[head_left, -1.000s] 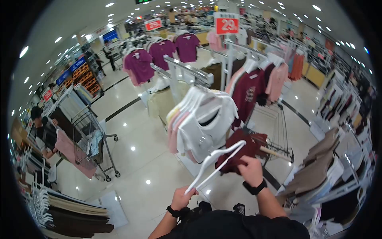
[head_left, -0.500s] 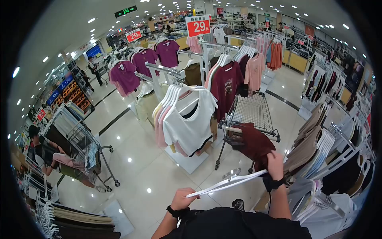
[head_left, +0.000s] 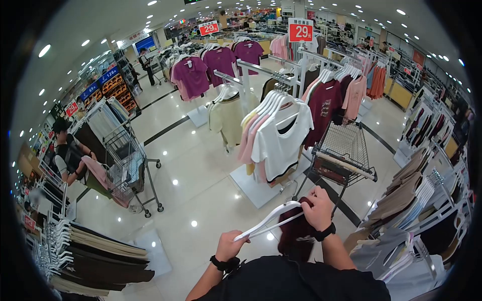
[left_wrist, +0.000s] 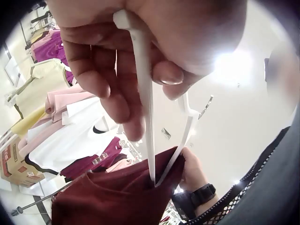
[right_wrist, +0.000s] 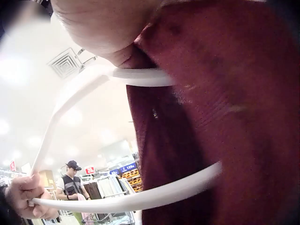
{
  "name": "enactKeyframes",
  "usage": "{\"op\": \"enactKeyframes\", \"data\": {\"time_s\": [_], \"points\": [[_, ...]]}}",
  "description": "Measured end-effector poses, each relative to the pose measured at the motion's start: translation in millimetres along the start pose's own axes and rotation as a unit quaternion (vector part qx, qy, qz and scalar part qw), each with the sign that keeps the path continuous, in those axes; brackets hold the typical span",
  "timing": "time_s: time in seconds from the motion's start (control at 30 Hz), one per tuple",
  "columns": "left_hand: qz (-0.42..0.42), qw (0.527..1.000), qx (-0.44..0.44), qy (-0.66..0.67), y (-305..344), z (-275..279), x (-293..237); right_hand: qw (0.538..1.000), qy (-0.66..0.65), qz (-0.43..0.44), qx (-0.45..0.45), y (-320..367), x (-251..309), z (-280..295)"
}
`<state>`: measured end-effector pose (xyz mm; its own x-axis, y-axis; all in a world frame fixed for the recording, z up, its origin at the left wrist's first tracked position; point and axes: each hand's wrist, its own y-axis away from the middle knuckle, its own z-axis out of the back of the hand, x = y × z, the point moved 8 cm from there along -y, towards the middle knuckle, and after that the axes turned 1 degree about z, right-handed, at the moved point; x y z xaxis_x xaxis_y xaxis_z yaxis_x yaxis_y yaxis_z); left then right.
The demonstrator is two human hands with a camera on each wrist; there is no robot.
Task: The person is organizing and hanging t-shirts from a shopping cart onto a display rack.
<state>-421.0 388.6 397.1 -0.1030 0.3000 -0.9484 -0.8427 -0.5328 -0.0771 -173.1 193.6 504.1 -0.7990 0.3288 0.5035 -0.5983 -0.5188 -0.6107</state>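
Observation:
My left hand (head_left: 232, 244) pinches one end of a white plastic clothes hanger (head_left: 268, 219). Its hook points away from me, toward the floor ahead. At the hanger's other end, my right hand (head_left: 319, 208) grips a maroon garment (head_left: 295, 236), which hangs below it close to my body. In the left wrist view, the far end of the hanger runs inside the opening of the maroon cloth (left_wrist: 112, 197). The right wrist view shows both hanger bars passing into the cloth (right_wrist: 248, 93), so that end is hidden.
Ahead stands a rack with a white T-shirt (head_left: 283, 143) in front. A shopping cart (head_left: 344, 150) stands right of it. At the left, a person (head_left: 70, 155) handles pink cloth beside another cart (head_left: 125, 165). Trousers (head_left: 100, 256) hang lower left; more clothes (head_left: 396, 205) hang at the right.
My right hand has drawn the maroon garment from near the cart toward my body. It now hangs around the hanger's far end. My left hand keeps its hold on the hanger.

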Motion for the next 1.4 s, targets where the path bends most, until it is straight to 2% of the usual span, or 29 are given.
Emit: {"op": "enactKeyframes", "data": {"time_s": [0.13, 0.2, 0.27, 0.3, 0.33, 0.37, 0.47, 0.5, 0.53, 0.6, 0.63, 0.73, 0.8, 0.83, 0.87, 0.9, 0.93, 1.0, 1.03, 1.07, 1.13, 1.17, 1.2, 1.23, 1.27, 1.3, 1.33, 1.37, 1.4], "points": [[-0.003, 1.0, 0.009, -0.017, 7, 34, 16, 0.998, -0.025, 0.04, 0.047, 13, 23, -32], [-0.009, 1.0, 0.011, -0.003, 8, 45, 25, 0.987, -0.083, -0.059, 0.126, 25, 26, -46], [-0.026, 1.0, 0.008, 0.008, -1, 49, 35, 0.99, -0.078, -0.056, 0.107, 38, 25, -44], [-0.03, 0.999, 0.013, 0.009, -7, 48, 39, 0.977, -0.117, -0.113, 0.135, 43, 21, -42], [0.008, 0.999, 0.04, 0.026, -13, 42, 50, 0.96, -0.157, -0.17, 0.16, 48, 17, -42], [0.047, 0.996, 0.067, 0.043, -19, 35, 58, 0.951, -0.172, -0.191, 0.171, 52, 12, -38], [0.012, 0.998, 0.068, -0.015, -54, 21, 13, 0.948, -0.248, -0.152, 0.125, 42, 11, -21], [-0.011, 0.993, 0.084, 0.081, -70, 11, 4, 0.947, -0.257, -0.125, 0.149, 43, -5, -22], [0.074, 0.973, 0.14, 0.169, -79, 1, 7, 0.937, -0.283, -0.145, 0.147, 45, -24, -20], [0.086, 0.941, 0.164, 0.283, -104, -9, 15, 0.914, -0.313, -0.215, 0.141, 45, -65, -7], [0.082, 0.941, 0.169, 0.282, -119, -18, 20, 0.916, -0.321, -0.219, 0.104, 42, -82, 6], [0.046, 0.95, 0.156, 0.268, -169, -59, 30, 0.914, -0.356, -0.192, -0.02, 22, -119, 41], [0.003, 0.961, 0.196, 0.193, -191, -113, 28, 0.92, -0.328, -0.212, 0.017, 13, -128, 53], [-0.017, 0.967, 0.235, 0.093, -199, -145, 20, 0.921, -0.335, -0.195, 0.045, 9, -130, 48], [-0.058, 0.958, 0.266, 0.096, -202, -178, 6, 0.884, -0.392, -0.236, 0.098, 12, -133, 37], [-0.099, 0.945, 0.295, 0.099, -203, -211, -17, 0.904, -0.371, -0.173, 0.126, 2, -125, 36], [0.006, 0.92, 0.354, 0.171, -206, -253, -9, 0.874, -0.416, -0.194, 0.159, 3, -129, 24], [0.065, 0.887, 0.419, 0.183, -205, -285, -63, 0.876, -0.428, -0.136, 0.173, -14, -131, 27], [0.077, 0.885, 0.418, 0.187, -211, -302, -63, 0.882, -0.419, -0.137, 0.169, -16, -143, 32], [0.051, 0.883, 0.414, 0.216, -218, -321, -51, 0.886, -0.41, -0.14, 0.164, -16, -155, 37], [0.044, 0.924, 0.375, 0.066, -243, -364, 17, 0.882, -0.428, -0.147, 0.131, -22, -177, 60], [0.016, 0.927, 0.372, 0.046, -260, -379, 53, 0.903, -0.394, -0.129, 0.11, -22, -195, 74], [-0.022, 0.94, 0.341, 0.008, -272, -368, 42, 0.923, -0.359, -0.111, 0.089, -19, -215, 90], [-0.015, 0.954, 0.3, 0.012, -289, -353, 41, 0.944, -0.303, -0.123, 0.054, -17, -234, 110], [-0.02, 0.968, 0.249, 0.019, -313, -342, 81, 0.96, -0.258, -0.111, 0.019, -20, -250, 130], [-0.142, 0.972, 0.17, -0.082, -327, -320, 72, 0.974, -0.204, -0.101, 0.002, -19, -264, 149], [0.02, 0.992, 0.123, -0.007, -341, -296, 74, 0.984, -0.151, -0.091, -0.015, -16, -273, 166], [0.071, 0.989, 0.122, -0.053, -355, -279, 72, 0.984, -0.148, -0.096, -0.019, -13, -278, 176], [0.103, 0.986, 0.129, 0.015, -363, -270, 67, 0.985, -0.099, -0.137, 0.03, -9, -285, 179]]}}
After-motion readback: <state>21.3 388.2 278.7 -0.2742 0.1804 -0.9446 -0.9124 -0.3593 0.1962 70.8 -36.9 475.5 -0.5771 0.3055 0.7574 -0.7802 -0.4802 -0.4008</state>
